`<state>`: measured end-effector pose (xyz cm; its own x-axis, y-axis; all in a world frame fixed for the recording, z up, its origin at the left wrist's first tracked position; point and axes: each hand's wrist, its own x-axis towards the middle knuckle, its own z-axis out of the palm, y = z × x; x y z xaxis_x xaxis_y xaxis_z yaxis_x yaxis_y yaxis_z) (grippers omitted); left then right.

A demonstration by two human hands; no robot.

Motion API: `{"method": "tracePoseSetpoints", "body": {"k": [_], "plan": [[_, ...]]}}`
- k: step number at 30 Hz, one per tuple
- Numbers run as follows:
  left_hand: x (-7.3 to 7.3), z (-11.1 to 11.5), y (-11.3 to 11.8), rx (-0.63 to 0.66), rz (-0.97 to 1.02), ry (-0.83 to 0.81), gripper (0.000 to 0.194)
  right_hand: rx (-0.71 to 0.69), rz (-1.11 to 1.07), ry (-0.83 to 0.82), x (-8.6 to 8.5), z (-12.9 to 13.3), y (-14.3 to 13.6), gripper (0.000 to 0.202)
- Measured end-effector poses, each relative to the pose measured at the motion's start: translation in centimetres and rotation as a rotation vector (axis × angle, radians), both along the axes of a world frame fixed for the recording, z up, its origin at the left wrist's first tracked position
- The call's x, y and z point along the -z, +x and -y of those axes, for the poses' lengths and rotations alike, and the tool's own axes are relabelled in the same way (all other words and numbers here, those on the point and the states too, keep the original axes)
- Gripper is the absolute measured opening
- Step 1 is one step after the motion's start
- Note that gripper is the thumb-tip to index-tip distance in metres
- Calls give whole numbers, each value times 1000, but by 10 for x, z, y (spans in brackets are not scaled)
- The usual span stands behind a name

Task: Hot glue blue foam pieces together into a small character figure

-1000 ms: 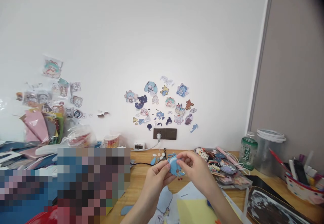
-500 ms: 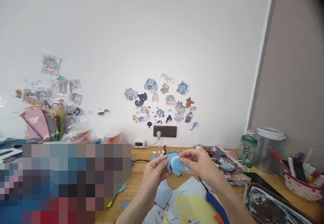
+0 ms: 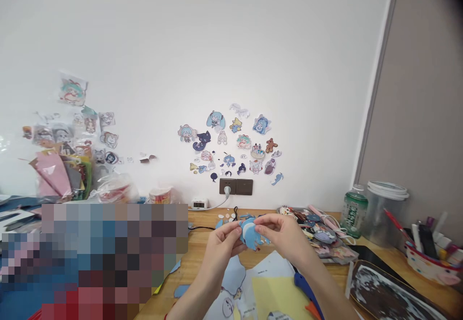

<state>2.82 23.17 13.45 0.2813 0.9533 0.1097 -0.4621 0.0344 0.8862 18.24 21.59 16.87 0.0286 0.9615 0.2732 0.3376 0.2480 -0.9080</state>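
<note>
Between my two hands, above the wooden desk, is a small light-blue cut-out figure [image 3: 249, 235] with a white curved band near its top. My left hand [image 3: 227, 239] pinches its left edge between thumb and fingers. The thumb and fingertips of my right hand [image 3: 278, 228] close on its upper right side. Its exact material cannot be made out. Below lie white paper sheets [image 3: 267, 266] with printed drawings and a yellow sheet [image 3: 277, 293]. A blue-handled tool [image 3: 306, 288] with an orange part lies by my right forearm, which partly covers it.
Cartoon cut-outs [image 3: 216, 119] cling to the wall above a socket [image 3: 236, 186]. At right are a pile of cut-outs [image 3: 321, 235], a green bottle [image 3: 355, 211], a clear tub [image 3: 385, 214], a pen holder [image 3: 430, 262] and a dark tray [image 3: 383, 286]. The left side is pixelated.
The blue figure has turned slightly between my fingers, and the fingers of my right hand have shifted a little to the left along its upper edge. Both hands keep their hold.
</note>
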Motion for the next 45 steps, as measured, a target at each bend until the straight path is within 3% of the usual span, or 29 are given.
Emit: {"method": "tracePoseSetpoints", "body": {"k": [15,21,26,32,39,45], "plan": [[-5,4,2,-49,-60,-21,32,29,49,77,2,-1,0,14],[1,1,2,-47,-42,-59,33,-90,-228,-13,-9,4,8,27],[1,2,3,-16,-40,-68,35,-43,-321,27,-4,2,-2,29],[1,5,2,6,19,-42,32,131,-300,105,13,-10,-16,25],[4,2,5,61,93,-74,28,165,-300,113,18,-15,-18,25],[3,2,5,28,129,-127,23,162,-296,150,20,-16,-19,23]]}}
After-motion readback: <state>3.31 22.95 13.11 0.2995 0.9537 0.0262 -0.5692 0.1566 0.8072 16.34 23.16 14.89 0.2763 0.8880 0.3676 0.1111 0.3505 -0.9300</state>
